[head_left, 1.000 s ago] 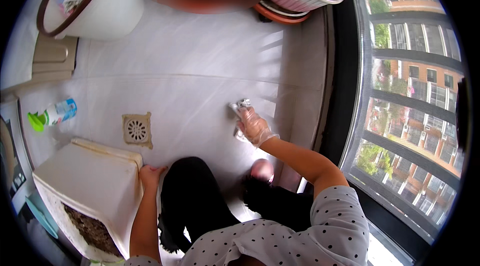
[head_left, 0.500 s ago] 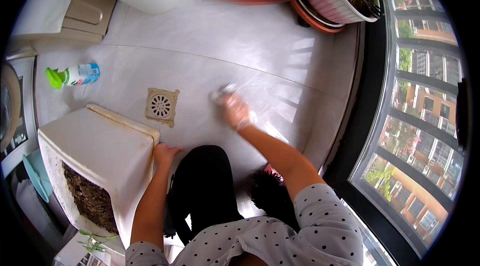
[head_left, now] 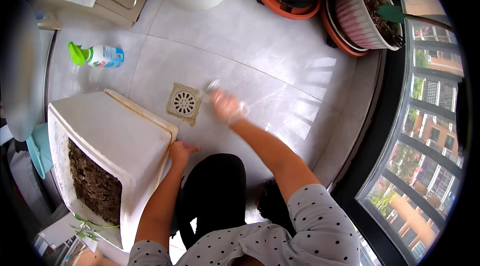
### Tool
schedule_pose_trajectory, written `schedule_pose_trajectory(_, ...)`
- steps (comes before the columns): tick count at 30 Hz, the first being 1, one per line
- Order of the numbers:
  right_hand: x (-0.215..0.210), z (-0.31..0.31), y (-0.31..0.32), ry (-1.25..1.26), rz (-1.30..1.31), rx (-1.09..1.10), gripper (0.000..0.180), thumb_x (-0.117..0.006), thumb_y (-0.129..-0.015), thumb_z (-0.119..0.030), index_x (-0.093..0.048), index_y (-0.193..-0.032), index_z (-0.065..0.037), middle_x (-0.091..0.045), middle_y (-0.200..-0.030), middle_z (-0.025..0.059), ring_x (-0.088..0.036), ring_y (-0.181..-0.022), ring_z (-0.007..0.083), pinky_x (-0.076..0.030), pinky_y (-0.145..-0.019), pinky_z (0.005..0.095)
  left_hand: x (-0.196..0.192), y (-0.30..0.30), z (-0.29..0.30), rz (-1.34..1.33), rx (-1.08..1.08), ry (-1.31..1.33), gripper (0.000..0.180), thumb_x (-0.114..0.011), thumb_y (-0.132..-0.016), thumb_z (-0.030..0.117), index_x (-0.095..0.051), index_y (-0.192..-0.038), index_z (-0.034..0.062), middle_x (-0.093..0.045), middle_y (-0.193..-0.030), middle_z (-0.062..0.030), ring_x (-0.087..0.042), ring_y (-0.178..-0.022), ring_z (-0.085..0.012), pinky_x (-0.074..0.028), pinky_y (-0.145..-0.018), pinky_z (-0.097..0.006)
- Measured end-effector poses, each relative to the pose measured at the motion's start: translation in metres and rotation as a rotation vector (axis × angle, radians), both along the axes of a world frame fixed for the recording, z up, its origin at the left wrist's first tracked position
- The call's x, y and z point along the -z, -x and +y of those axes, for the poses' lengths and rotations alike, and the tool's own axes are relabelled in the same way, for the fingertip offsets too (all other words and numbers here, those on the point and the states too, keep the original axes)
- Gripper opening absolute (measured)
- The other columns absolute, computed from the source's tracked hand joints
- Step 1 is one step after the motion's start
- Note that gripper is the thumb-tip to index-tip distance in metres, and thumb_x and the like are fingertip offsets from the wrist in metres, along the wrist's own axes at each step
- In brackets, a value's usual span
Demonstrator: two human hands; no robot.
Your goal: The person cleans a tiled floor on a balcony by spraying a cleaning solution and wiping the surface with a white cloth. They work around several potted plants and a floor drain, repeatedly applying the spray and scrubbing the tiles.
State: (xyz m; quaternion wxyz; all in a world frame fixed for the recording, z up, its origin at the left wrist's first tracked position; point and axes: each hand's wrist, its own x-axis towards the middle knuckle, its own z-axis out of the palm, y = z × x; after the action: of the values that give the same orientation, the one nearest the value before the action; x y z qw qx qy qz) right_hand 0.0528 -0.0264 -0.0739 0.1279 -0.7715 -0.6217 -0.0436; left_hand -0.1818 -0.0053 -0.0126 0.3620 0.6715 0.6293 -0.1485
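Observation:
A large white planter (head_left: 95, 128) with soil (head_left: 92, 181) in it lies tipped at the left, its soil side facing the near left. My left hand (head_left: 183, 152) grips its base edge, thumb stuck out and the other fingers partly hidden. Over the grey tiled floor (head_left: 260, 96), my right hand (head_left: 226, 105) is closed on a small silvery, shiny pad (head_left: 213, 86), blurred by motion. The pad meets the tiles just right of a round floor drain (head_left: 184, 103) in a square, yellowed surround. Something pale and clear wraps my right wrist.
A spray bottle (head_left: 102, 56) with a green head lies at the far left. Pots stand at the back, including a pink-and-white ribbed pot (head_left: 357, 16) and an orange saucer (head_left: 290, 10). A barred window (head_left: 415, 131) runs along the right. A teal container (head_left: 40, 151) sits left of the planter.
My right hand has moved left across the tiles with the silvery pad, closer to the drain. The whole view has shifted; my left hand stays on the planter's edge.

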Motion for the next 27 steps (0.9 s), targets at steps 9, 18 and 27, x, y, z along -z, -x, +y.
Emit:
schedule_pose_trajectory(9, -0.034, -0.212, -0.133, 0.195, 0.781, 0.531, 0.038, -0.029, -0.094, -0.037, -0.05, -0.108, -0.009, -0.057, -0.096, 0.009, -0.057, -0.083, 0.0234, -0.045, -0.076, 0.0343, -0.001, -0.002, -0.005, 0.053, 0.036, -0.055, 0.043, -0.085, -0.045, 0.033, -0.059, -0.058, 0.0013, -0.06, -0.057, -0.0117, -0.057, -0.05, -0.0252, -0.046, -0.053, -0.035)
schedule_pose_trajectory(18, 0.02, -0.085, -0.173, 0.137, 0.11, 0.79, 0.033, -0.04, -0.09, -0.022, -0.046, -0.116, -0.003, -0.057, -0.091, 0.0115, -0.057, -0.077, 0.023, -0.046, -0.07, 0.036, 0.003, -0.011, -0.006, -0.002, -0.047, 0.012, 0.041, -0.086, -0.044, 0.027, -0.056, -0.055, 0.0011, -0.058, -0.055, -0.0103, -0.055, -0.049, -0.0218, -0.045, -0.052, -0.033)
schedule_pose_trajectory(27, -0.023, -0.007, -0.063, 0.238, 0.481, 0.173, 0.03, -0.048, -0.078, -0.009, -0.05, -0.109, -0.008, -0.053, -0.1, 0.0148, -0.057, -0.084, 0.0313, -0.049, -0.067, 0.0399, -0.013, -0.005, -0.003, 0.019, -0.039, -0.033, 0.041, -0.086, -0.045, 0.027, -0.055, -0.054, 0.0013, -0.057, -0.054, -0.0109, -0.054, -0.049, -0.0223, -0.044, -0.052, -0.034)
